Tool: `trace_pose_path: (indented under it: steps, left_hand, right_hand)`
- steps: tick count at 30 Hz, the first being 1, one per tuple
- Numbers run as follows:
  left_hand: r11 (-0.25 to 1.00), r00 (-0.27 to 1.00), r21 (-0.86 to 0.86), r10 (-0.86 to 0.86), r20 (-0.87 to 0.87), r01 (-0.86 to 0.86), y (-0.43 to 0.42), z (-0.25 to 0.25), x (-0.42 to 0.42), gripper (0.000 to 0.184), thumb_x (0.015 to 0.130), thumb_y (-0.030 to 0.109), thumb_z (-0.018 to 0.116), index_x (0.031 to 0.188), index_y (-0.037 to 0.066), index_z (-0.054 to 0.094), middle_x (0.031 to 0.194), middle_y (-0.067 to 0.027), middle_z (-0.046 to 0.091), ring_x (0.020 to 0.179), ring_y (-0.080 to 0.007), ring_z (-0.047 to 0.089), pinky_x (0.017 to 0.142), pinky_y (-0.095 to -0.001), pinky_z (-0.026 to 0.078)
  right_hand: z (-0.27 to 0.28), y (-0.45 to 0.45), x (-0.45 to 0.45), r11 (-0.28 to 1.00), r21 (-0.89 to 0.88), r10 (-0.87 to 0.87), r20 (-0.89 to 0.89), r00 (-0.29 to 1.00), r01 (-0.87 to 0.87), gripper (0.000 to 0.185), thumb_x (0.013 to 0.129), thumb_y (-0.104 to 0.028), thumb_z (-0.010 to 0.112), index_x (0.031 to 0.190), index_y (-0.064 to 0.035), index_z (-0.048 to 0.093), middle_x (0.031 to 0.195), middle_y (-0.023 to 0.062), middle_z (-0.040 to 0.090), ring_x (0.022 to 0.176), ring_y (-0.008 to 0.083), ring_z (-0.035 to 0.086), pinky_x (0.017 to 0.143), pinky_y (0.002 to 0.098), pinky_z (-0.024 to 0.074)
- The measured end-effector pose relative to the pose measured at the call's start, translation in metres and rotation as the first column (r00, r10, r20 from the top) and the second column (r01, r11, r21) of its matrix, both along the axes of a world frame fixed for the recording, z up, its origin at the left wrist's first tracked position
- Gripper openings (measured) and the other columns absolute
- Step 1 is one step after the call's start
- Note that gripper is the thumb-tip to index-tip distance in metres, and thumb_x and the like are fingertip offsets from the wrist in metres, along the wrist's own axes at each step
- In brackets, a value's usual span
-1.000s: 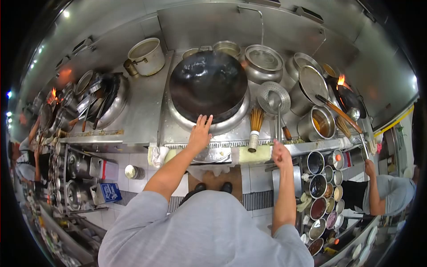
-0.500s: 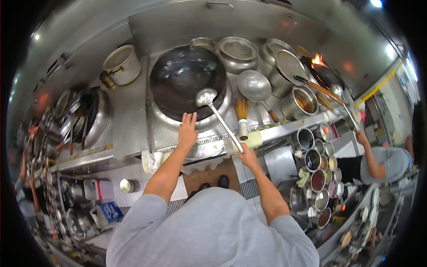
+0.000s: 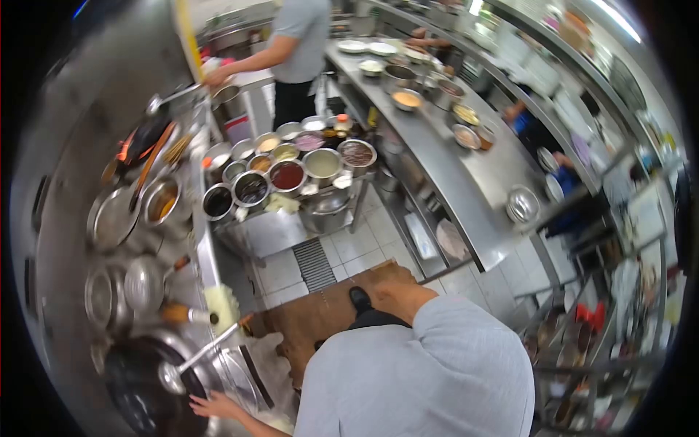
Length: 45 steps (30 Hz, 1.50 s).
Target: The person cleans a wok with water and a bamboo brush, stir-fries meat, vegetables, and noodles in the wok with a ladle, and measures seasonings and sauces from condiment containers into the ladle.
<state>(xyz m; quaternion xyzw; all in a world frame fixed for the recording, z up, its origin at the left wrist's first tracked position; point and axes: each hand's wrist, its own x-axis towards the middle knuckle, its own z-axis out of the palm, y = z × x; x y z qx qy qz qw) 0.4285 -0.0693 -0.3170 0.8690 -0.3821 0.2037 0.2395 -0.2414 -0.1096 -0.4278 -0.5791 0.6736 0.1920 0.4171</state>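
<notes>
My left hand [image 3: 211, 406] is beside the rim of a large dark wok [image 3: 135, 386], fingers spread and holding nothing. Whether its fingertips touch the rim is unclear. A metal ladle [image 3: 173, 377] rests with its bowl in the wok and its handle slanting over the stove's front edge, free of both hands. My right hand [image 3: 393, 282] hangs low in front of me, over the brown floor mat [image 3: 313, 309]; blur hides its fingers. Beyond the wok lie a bamboo brush [image 3: 178, 313] and a perforated strainer [image 3: 144, 282].
Several sauce containers [image 3: 286, 175] stand on a low cart. A steel counter [image 3: 466, 171] with plates and bowls runs behind it. A co-worker [image 3: 300, 44] stands at the far stove, arm stretched toward a wok [image 3: 142, 138] and ladle. Steel shelves [image 3: 626, 255] line the right.
My view has swung right toward the cart and counter. My right hand has let go of the ladle handle and drawn back from the stove. My left hand is still by the wok.
</notes>
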Motion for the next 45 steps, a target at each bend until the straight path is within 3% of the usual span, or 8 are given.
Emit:
trace_pose_path:
  steps: [6,12,20,27,28,29,35,45]
  left_hand:
    - [0.959,0.953,-0.012,-0.281,-0.113,0.282,-0.052,0.008,-0.098,0.055,0.081,0.015,0.068,0.133,0.005,0.053,0.142,-0.0284,0.038,0.133,-0.043,0.035,0.11,-0.0504,0.03]
    - [0.414,0.336,-0.074,-0.819,-0.464,0.907,-0.117,0.041,-0.328,0.045,0.082,0.015,0.066,0.124,0.003,0.057,0.134,-0.0228,0.049,0.125,-0.0396,0.045,0.106,-0.0441,0.035]
    - [-0.344,-0.179,-0.069,-0.3,-0.937,0.936,-0.089,0.079,-0.539,0.045,0.085,0.022,0.067,0.126,0.008,0.058,0.122,-0.0182,0.06,0.114,-0.0347,0.057,0.095,-0.0394,0.047]
    - [0.005,0.224,0.3,-0.678,-0.7,0.954,-0.061,0.084,-0.505,0.045,0.087,0.023,0.064,0.129,0.01,0.055,0.12,-0.0188,0.059,0.114,-0.0367,0.055,0.096,-0.043,0.046]
    - [0.015,0.226,0.286,-0.652,-0.724,0.958,-0.051,0.077,-0.493,0.045,0.088,0.025,0.063,0.13,0.011,0.054,0.12,-0.0184,0.058,0.115,-0.0367,0.055,0.097,-0.0441,0.045]
    - [0.013,0.213,0.265,-0.631,-0.745,0.964,-0.043,0.073,-0.48,0.046,0.088,0.027,0.062,0.13,0.011,0.054,0.12,-0.0179,0.058,0.116,-0.0367,0.054,0.097,-0.0452,0.045]
    - [0.369,0.424,0.266,-0.46,-0.78,0.891,0.014,0.059,-0.391,0.047,0.091,0.029,0.059,0.133,0.012,0.051,0.123,-0.0159,0.056,0.119,-0.0347,0.051,0.1,-0.0437,0.042]
    - [0.613,0.504,0.23,-0.321,-0.802,0.756,0.085,0.028,-0.252,0.047,0.091,0.031,0.06,0.134,0.014,0.052,0.121,-0.0147,0.057,0.117,-0.0343,0.053,0.098,-0.044,0.044]
  right_hand:
    - [0.001,0.152,-0.063,0.926,0.003,-0.377,0.027,0.926,0.377,0.05,0.08,-0.027,0.066,0.128,-0.0148,0.057,0.111,0.0163,0.066,0.104,0.0341,0.062,0.086,0.0441,0.0501]
    - [0.017,0.172,-0.084,0.891,-0.068,-0.436,0.144,0.889,0.448,0.046,0.08,-0.024,0.065,0.125,-0.0158,0.06,0.107,0.0145,0.068,0.099,0.0324,0.065,0.082,0.0437,0.0521]
    - [-0.01,0.071,-0.201,0.802,-0.516,-0.295,0.097,0.951,0.301,0.036,0.083,-0.024,0.061,0.118,-0.0177,0.064,0.102,0.0104,0.071,0.09,0.0303,0.069,0.077,0.0415,0.0543]
    - [-0.151,0.044,-0.273,0.796,-0.054,-0.461,0.593,0.661,0.603,0.022,0.089,-0.019,0.056,0.093,0.0018,0.065,0.074,0.0109,0.064,0.06,0.0193,0.063,0.05,0.0341,0.0511]
    - [-0.164,0.051,-0.262,0.436,0.49,-0.775,0.631,0.038,0.755,0.022,0.09,-0.015,0.053,0.082,0.0014,0.065,0.064,0.0118,0.062,0.054,0.0202,0.061,0.041,0.0346,0.0465]
    - [-0.132,0.05,-0.263,0.705,0.199,-0.632,0.613,0.475,0.68,0.018,0.09,-0.012,0.052,0.084,0.0013,0.062,0.061,0.014,0.059,0.048,0.0221,0.058,0.036,0.0381,0.0436]
    - [-0.13,-0.013,-0.162,0.988,0.017,-0.142,0.472,0.87,0.152,0.027,0.087,-0.029,0.052,0.1,-0.0082,0.063,0.089,0.017,0.062,0.082,0.0313,0.06,0.07,0.0436,0.0483]
    - [-0.001,-0.192,0.271,0.455,-0.881,0.682,0.248,0.688,-0.134,0.051,0.078,-0.016,0.07,0.125,-0.0007,0.056,0.111,0.0203,0.063,0.105,0.0383,0.059,0.094,0.0416,0.0464]
